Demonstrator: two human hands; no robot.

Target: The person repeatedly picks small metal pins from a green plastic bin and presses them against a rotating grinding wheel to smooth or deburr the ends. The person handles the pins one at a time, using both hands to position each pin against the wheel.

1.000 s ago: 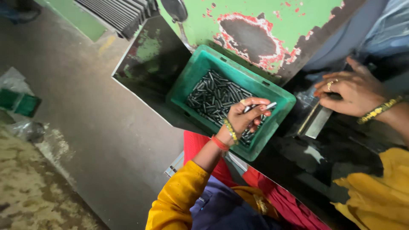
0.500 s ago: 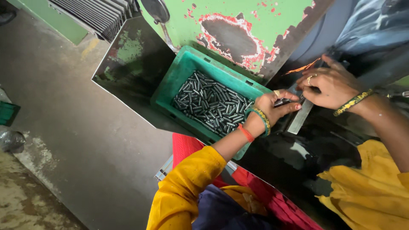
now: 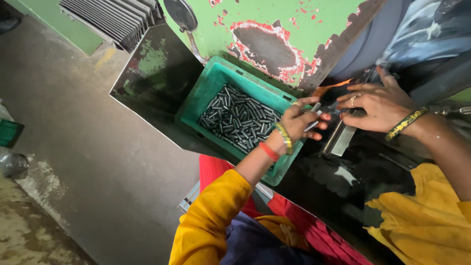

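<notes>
A green plastic crate (image 3: 206, 93) holds several short grey metal pins (image 3: 235, 120). My left hand (image 3: 299, 122) hovers over the crate's right rim, fingers closed around a few metal pins (image 3: 314, 115). My right hand (image 3: 378, 105) rests just to the right, on the dark machine bed, fingertips close to the left hand's pins and touching a flat metal bar (image 3: 343, 140). Both wrists wear bangles and the sleeves are yellow.
A green machine body with chipped paint (image 3: 274, 34) rises behind the crate. A dark oily metal tray (image 3: 147, 83) surrounds the crate. Grey concrete floor (image 3: 73, 147) lies to the left, with a ribbed metal guard (image 3: 113, 17) at top left.
My left hand has moved right from inside the crate to its right rim with pins in it, meeting the right hand. The view has shifted slightly.
</notes>
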